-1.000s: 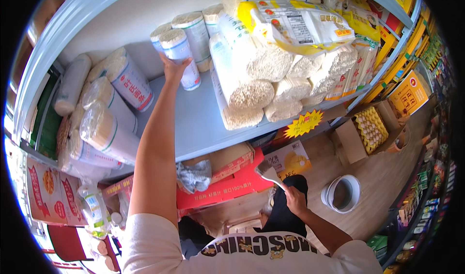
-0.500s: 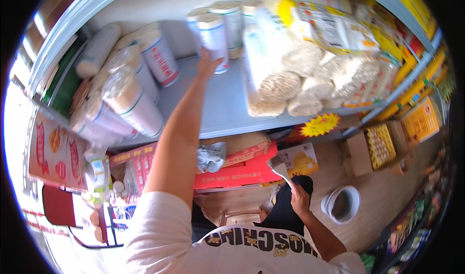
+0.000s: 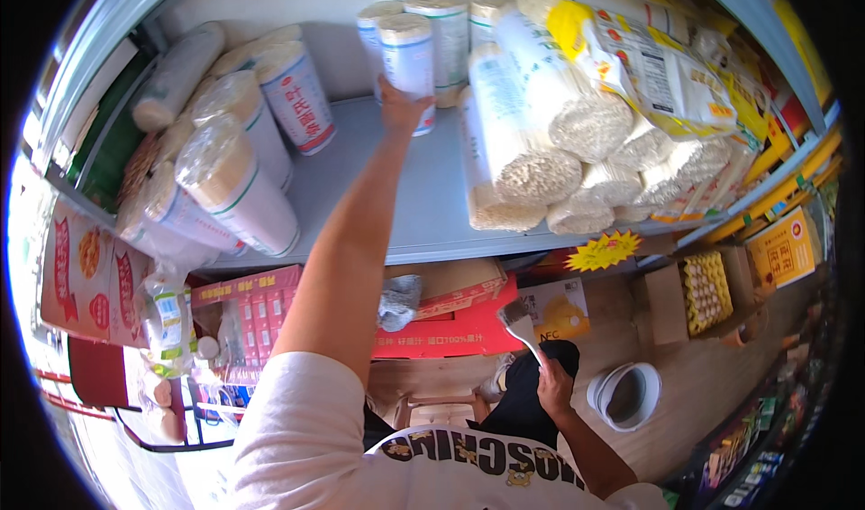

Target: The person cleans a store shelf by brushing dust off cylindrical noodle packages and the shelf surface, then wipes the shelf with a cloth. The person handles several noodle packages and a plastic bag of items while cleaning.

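Observation:
My left hand [image 3: 403, 109] reaches over the blue-grey shelf [image 3: 356, 181] and closes around the lower part of a white paper-wrapped roll of dried noodles [image 3: 407, 58]. That roll stands upright in front of several similar noodle rolls [image 3: 438, 32] at the back wall. My right hand [image 3: 554, 386], low at the right near my knee, grips the pale handle of a flat brush [image 3: 517, 319]. Its dark bristles point up and away from me, apart from the shelf.
More noodle rolls [image 3: 236, 186] lean at the shelf's left. Stacked noodle bundles [image 3: 537, 169] and yellow-white bags [image 3: 662, 68] fill its right. Below are a red carton [image 3: 441, 333], a grey cloth [image 3: 399, 303], an egg box [image 3: 705, 295] and a white bucket [image 3: 651, 400].
The view has shifted slightly. My left hand stays on the same noodle roll, which still stands among the others, and my right hand keeps hold of the brush.

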`<state>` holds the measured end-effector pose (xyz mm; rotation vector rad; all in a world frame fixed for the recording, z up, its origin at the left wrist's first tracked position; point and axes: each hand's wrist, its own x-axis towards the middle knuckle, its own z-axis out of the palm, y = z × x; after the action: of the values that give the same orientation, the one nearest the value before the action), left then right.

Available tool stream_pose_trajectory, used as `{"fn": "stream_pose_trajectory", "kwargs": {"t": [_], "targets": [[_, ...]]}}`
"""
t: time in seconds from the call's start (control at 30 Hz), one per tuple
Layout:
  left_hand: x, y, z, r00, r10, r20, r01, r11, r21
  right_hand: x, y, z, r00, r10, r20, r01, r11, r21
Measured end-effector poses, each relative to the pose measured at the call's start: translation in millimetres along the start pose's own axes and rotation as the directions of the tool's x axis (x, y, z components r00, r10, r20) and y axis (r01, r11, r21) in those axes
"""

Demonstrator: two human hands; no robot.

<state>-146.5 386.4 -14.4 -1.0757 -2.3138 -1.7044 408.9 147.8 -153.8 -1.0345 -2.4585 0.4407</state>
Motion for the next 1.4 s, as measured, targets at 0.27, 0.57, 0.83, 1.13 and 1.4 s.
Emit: {"fn": "stream_pose_trajectory", "kwargs": {"t": [0.27, 0.57, 0.83, 1.13, 1.4], "targets": [[-20, 37, -6, 0.994, -0.034, 0.099, 0.035, 0.999, -0.007, 2, -1, -3, 1.0, 0.029, 0.002, -0.029, 1.0, -0.006], [-40, 43, 8, 0.98, 0.189, 0.058, -0.184, 0.98, -0.082, 8, -5, -5, 0.999, 0.026, 0.033, -0.026, 1.0, 0.001], [-21, 35, 1, 0.952, 0.252, 0.171, -0.236, 0.965, -0.112, 12, -7, -2, 0.998, 0.029, 0.05, -0.029, 0.999, -0.016], [-23, 31, 11, 0.984, 0.067, 0.162, -0.023, 0.966, -0.257, 7, -8, 1, 0.997, 0.048, 0.057, -0.045, 0.998, -0.054], [-20, 31, 17, 0.985, 0.018, 0.17, -0.014, 1.0, -0.027, 16, -14, -7, 0.999, 0.014, 0.031, -0.013, 1.0, -0.027]]}}
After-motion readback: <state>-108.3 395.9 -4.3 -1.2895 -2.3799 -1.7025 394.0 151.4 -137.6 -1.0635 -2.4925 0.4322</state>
